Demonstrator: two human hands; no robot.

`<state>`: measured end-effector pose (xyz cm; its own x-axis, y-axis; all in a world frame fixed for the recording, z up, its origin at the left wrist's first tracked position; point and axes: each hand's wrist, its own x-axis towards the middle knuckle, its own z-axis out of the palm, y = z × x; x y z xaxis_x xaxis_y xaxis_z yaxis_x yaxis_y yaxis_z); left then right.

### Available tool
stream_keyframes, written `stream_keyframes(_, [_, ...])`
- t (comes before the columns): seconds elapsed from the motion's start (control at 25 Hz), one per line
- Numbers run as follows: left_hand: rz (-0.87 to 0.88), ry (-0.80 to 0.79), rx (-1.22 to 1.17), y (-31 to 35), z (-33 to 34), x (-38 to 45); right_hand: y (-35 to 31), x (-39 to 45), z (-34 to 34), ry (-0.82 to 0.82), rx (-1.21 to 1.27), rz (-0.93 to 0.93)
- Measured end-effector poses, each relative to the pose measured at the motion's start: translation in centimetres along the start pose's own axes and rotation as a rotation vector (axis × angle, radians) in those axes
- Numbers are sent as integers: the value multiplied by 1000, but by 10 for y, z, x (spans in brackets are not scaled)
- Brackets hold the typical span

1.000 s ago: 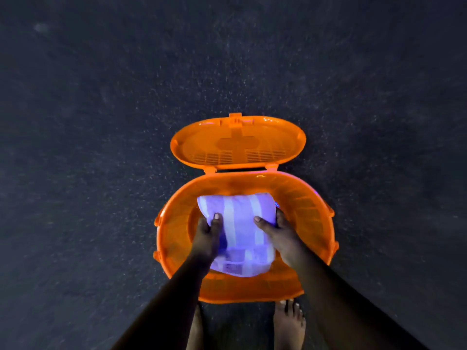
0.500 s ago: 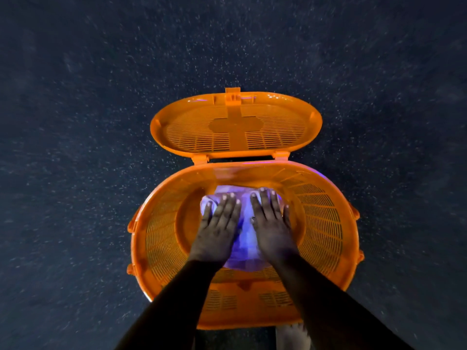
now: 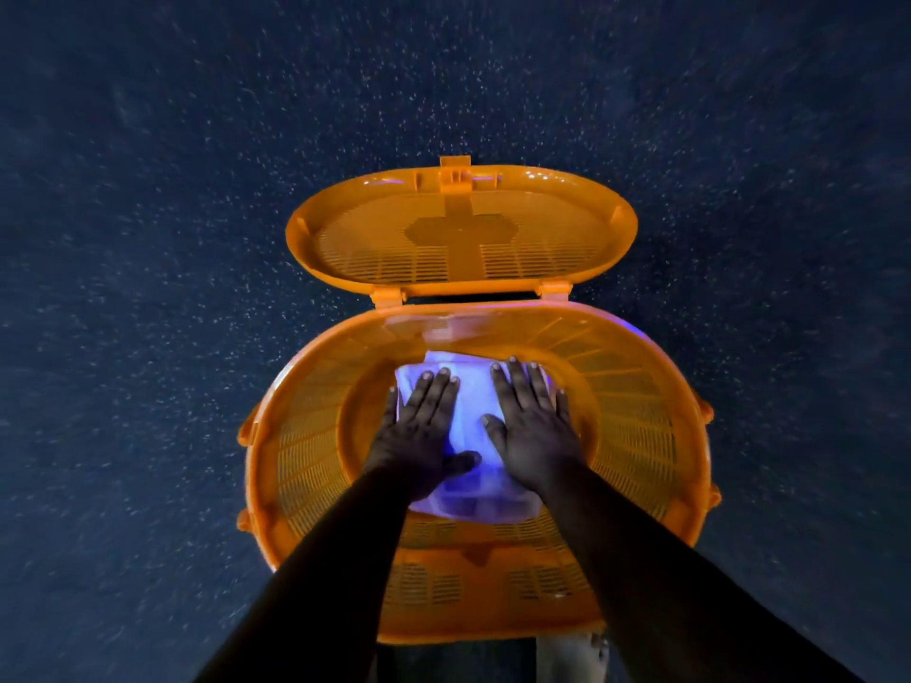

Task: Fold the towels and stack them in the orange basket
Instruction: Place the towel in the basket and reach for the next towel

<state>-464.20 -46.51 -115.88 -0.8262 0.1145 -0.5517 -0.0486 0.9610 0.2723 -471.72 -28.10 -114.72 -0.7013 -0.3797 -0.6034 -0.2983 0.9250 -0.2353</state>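
1. Both hands are flat, fingers straight: the left hand (image 3: 419, 431) and right hand (image 3: 535, 431) press side by side on the towel (image 3: 473, 401). A second ago they gripped its edges, carrying it down.
2. The floor (image 3: 148, 288), dark and speckled, carries the basket (image 3: 641, 436).
3. The basket's lid (image 3: 458, 234) hangs open behind.
4. The towel, folded, now lies on the basket's bottom, so this one is placed; the glare makes it hard to tell whether others lie beneath.
5. A foot (image 3: 574, 655) shows faintly at the near edge.
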Motion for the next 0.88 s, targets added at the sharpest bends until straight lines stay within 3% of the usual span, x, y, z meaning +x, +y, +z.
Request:
stream_keyframes(0.2, [-102, -191, -54, 27, -114, -69, -36, -78, -87, -138, 49, 50])
stream_keyframes(0.52, [-240, -216, -20, 88, -374, -295, -133, -294, -330, -155, 77, 150])
stream_keyframes(0.68, [-257, -121, -37, 127, -486, -435, -190, -424, -431, -97, 61, 102])
stream_keyframes(0.88, [-343, 24, -63, 169, -536, -581, -242, -542, -498, 48, -1, -68])
